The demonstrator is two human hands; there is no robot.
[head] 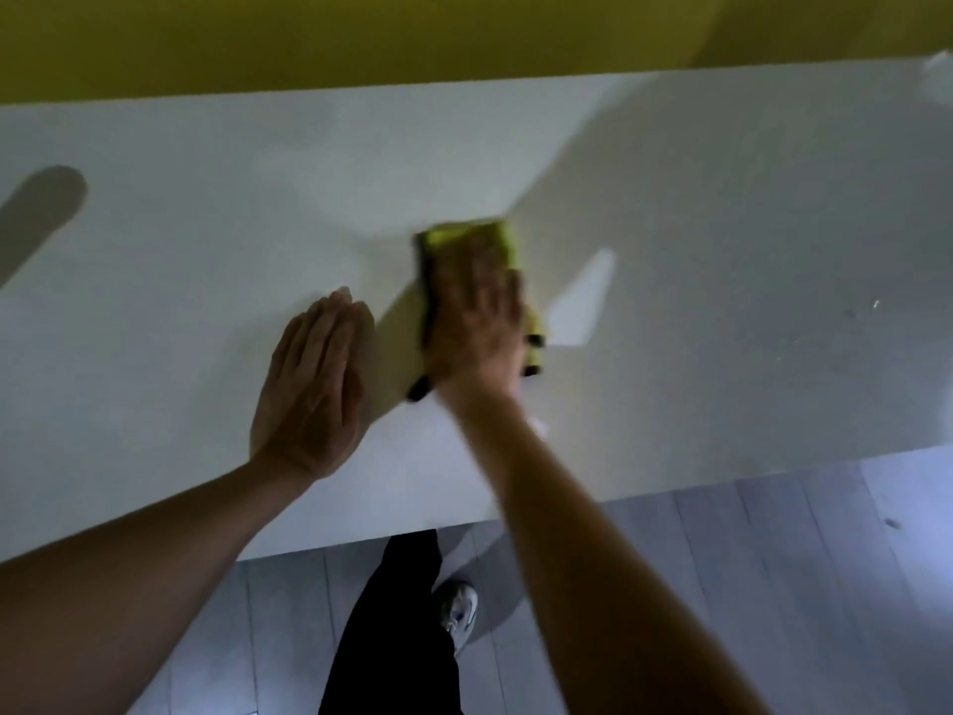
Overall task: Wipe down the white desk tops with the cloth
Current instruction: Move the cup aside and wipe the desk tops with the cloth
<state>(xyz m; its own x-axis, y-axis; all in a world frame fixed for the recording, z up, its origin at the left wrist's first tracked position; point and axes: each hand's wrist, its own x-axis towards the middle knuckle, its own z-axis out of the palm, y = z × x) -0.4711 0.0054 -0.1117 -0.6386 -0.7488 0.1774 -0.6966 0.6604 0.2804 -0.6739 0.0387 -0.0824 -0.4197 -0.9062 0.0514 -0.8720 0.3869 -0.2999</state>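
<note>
Wiping under way, mid-desk. Cloth (pixel 466 238) flat on desk (pixel 722 209), pinned under right hand (pixel 477 322); fingers (pixel 479 270) straight, together, pressing down, not curled round it. Cloth's long axis runs near-to-far, far edge poking out past fingertips, dark corners showing by the wrist. Blurred, so likely mid-stroke. Left hand (pixel 314 384) flat on bare desk just beside cloth, to its left, fingers straight and together, touching nothing else; probably bracing. Right hand alone on cloth. Wide unwiped-looking stretch to the right, specks (pixel 871 306) there; next stroke probably goes that way.
</note>
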